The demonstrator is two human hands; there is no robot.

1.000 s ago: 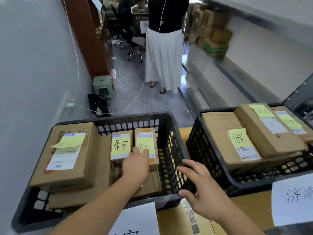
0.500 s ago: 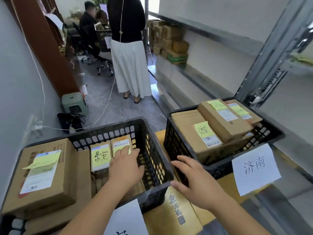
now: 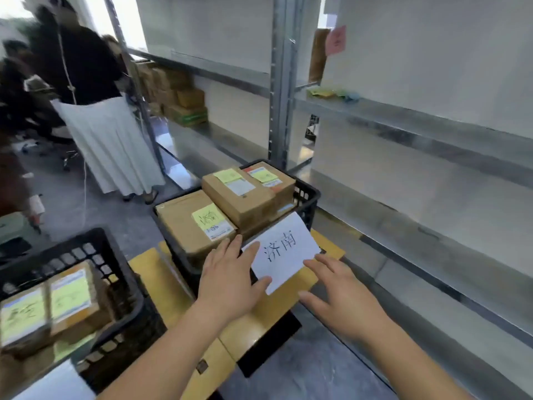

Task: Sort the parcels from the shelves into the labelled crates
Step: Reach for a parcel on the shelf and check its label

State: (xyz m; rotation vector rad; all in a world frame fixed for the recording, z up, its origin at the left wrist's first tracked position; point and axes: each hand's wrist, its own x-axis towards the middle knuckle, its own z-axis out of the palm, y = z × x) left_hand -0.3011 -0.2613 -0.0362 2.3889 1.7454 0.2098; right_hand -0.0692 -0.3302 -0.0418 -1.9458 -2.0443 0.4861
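Note:
Two black plastic crates stand on flattened yellow cardboard [image 3: 161, 275]. The right crate [image 3: 310, 197] holds three brown parcels with yellow notes, the nearest one [image 3: 184, 226] at its left. A white paper label [image 3: 284, 252] with handwritten characters hangs on its front. My left hand [image 3: 227, 280] lies with straight fingers on the crate's front rim, touching the label's left edge. My right hand [image 3: 337, 295] hovers with spread fingers just right of and below the label, holding nothing. The left crate [image 3: 115, 272] holds parcels [image 3: 69, 295] with yellow-green notes.
Grey metal shelves [image 3: 418, 131] run along the right; a brown parcel with a pink note [image 3: 320, 53] stands on an upper shelf, more boxes [image 3: 181, 102] farther back. A person in a white skirt [image 3: 106, 145] stands in the aisle to the left.
My view has swung right. My left hand left the parcels in the left crate and moved over to the right crate's label; my right hand moved right along with it.

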